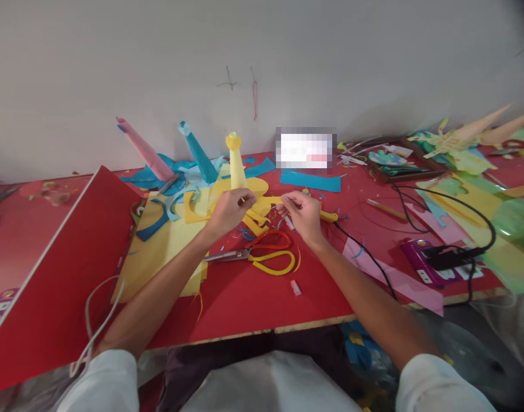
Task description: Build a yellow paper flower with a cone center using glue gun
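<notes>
Between my two hands stretches a short yellow paper strip [269, 200], held above the red table. My left hand [232, 210] pinches one end of it, and my right hand [303, 213] pinches the other. Just below lie scissors [249, 254] with one red and one yellow handle loop. More yellow strips [256, 222] rest under the hands among small paper scraps. A yellow paper cone [236, 163] with a flared top stands behind my left hand. Beside my right hand lies a yellow-handled tool [329, 217] with a black cord.
A blue cone [198, 153] and a pink cone [145, 150] lean at the back left. A red upright panel [59, 269] borders the left side. Purple power strip [433, 263] and black cables occupy the right. Yellow paper sheets [158, 257] lie at left, a wooden tray [429, 169] at back right.
</notes>
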`<state>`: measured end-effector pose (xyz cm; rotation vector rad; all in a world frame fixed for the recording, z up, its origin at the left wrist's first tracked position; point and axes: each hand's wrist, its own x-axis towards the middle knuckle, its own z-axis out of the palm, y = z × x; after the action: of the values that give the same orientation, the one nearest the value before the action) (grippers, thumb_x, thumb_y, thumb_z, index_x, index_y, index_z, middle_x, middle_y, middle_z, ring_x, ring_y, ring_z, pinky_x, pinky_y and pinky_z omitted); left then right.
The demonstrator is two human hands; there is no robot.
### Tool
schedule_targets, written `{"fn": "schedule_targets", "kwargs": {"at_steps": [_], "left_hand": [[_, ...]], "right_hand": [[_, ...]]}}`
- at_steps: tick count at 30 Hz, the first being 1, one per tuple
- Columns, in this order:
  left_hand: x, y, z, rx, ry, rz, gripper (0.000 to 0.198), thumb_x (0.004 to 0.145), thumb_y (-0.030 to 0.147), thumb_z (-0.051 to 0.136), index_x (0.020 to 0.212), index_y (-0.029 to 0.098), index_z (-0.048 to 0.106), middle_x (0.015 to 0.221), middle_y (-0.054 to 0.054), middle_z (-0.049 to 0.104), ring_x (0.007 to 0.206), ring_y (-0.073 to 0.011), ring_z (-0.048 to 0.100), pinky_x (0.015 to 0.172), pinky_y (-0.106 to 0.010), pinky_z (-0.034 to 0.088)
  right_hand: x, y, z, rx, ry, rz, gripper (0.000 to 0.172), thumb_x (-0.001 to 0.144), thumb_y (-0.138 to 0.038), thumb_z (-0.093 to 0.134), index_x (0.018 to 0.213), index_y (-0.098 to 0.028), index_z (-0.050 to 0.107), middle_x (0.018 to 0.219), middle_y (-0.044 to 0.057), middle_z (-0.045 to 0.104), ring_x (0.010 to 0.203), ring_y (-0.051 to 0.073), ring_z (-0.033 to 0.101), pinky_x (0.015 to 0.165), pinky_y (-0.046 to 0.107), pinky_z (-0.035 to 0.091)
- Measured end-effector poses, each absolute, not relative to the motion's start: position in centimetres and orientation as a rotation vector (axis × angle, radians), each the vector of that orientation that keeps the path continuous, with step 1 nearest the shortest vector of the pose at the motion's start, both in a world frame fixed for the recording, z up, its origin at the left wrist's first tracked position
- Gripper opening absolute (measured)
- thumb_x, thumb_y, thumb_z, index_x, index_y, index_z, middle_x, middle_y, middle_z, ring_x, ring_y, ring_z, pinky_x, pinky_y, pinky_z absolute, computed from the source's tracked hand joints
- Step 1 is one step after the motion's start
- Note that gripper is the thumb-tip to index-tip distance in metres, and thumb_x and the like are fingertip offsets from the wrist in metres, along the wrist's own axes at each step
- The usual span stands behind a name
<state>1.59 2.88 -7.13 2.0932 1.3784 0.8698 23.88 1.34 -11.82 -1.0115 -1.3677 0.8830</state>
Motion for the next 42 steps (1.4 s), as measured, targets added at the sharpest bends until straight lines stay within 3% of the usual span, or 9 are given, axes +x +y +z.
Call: {"fn": "schedule_targets", "kwargs": {"at_steps": [6,11,15,17,22,26,32,37,42], "left_hand": [[0.2,3.3,-6.8,2.264,1.622,0.602,0.015,0.093,0.025,0.061,0.092,0.023,0.076,0.085,-0.005,0.076,0.074,-0.0207,0.064,0.070,-0.032,0.042],[0.1,2.8,-7.5,2.556,1.553,0.210,0.028,0.099,0.026,0.061,0.124,0.023,0.072,0.124,-0.012,0.070,0.110,-0.0286,0.067,0.076,-0.034,0.047],[0.5,2.4,-8.2,2.723,1.511,0.029,0.024,0.103,0.021,0.053,0.119,0.020,0.071,0.132,-0.015,0.062,0.121,-0.0289,0.063,0.073,-0.034,0.047],[0.5,2.5,-8.3,2.725,1.494,-0.021,0.019,0.103,0.021,0.054,0.112,0.019,0.070,0.127,-0.014,0.064,0.119,-0.0279,0.064,0.071,-0.033,0.045],[-0.2,3.6,-8.3,2.587,1.513,0.128,0.008,0.102,0.027,0.058,0.102,0.021,0.065,0.111,-0.009,0.070,0.102,-0.0255,0.067,0.070,-0.032,0.041],[-0.4,4.0,-7.5,2.390,1.553,0.439,0.005,0.098,0.027,0.062,0.095,0.023,0.061,0.089,-0.003,0.071,0.078,-0.0207,0.064,0.066,-0.031,0.035],[1.1,2.7,-6.1,2.216,1.303,0.618,0.011,0.095,0.030,0.063,0.089,0.021,0.060,0.078,0.001,0.065,0.063,-0.0135,0.054,0.064,-0.028,0.038],[0.8,2.6,-6.5,2.395,1.363,0.417,0.013,0.094,0.028,0.066,0.106,0.022,0.063,0.107,-0.005,0.071,0.085,-0.0197,0.065,0.073,-0.031,0.043],[-0.5,2.4,-7.4,2.506,1.491,-0.014,0.034,0.090,0.016,0.060,0.122,0.024,0.066,0.130,-0.010,0.063,0.106,-0.0282,0.067,0.075,-0.034,0.044]], "right_hand": [[24.2,1.0,-12.2,-1.192,-1.631,0.433,0.044,0.105,-0.059,0.051,0.095,-0.023,0.074,0.075,0.005,0.075,0.066,0.021,0.067,0.069,0.034,0.052],[24.3,1.2,-12.9,-1.340,-1.741,0.318,0.037,0.106,-0.050,0.051,0.113,-0.024,0.076,0.072,0.004,0.073,0.060,0.023,0.064,0.069,0.035,0.047],[24.2,0.9,-12.8,-1.303,-1.738,0.279,0.034,0.107,-0.048,0.050,0.115,-0.026,0.075,0.086,0.006,0.079,0.065,0.023,0.068,0.070,0.034,0.047],[24.2,0.7,-12.7,-1.263,-1.747,0.278,0.035,0.108,-0.047,0.047,0.113,-0.026,0.074,0.094,0.006,0.080,0.071,0.023,0.070,0.071,0.033,0.047],[23.9,0.6,-12.9,-1.243,-1.855,0.312,0.034,0.109,-0.045,0.046,0.105,-0.025,0.074,0.088,0.006,0.079,0.072,0.023,0.070,0.068,0.033,0.045],[23.5,0.7,-13.2,-1.224,-1.832,0.442,0.030,0.106,-0.048,0.053,0.118,-0.026,0.071,0.095,0.006,0.080,0.080,0.024,0.072,0.071,0.034,0.048],[22.8,1.2,-13.4,-1.067,-1.649,0.857,0.048,0.096,-0.062,0.065,0.128,-0.027,0.061,0.100,0.005,0.077,0.072,0.020,0.069,0.065,0.032,0.052],[23.5,1.5,-13.4,-1.126,-1.594,0.672,0.034,0.100,-0.057,0.058,0.091,-0.025,0.063,0.081,0.003,0.070,0.074,0.022,0.066,0.069,0.033,0.051],[24.3,1.3,-12.4,-1.214,-1.572,0.360,0.029,0.105,-0.047,0.053,0.117,-0.025,0.067,0.105,0.009,0.073,0.088,0.025,0.067,0.084,0.040,0.054]]}}
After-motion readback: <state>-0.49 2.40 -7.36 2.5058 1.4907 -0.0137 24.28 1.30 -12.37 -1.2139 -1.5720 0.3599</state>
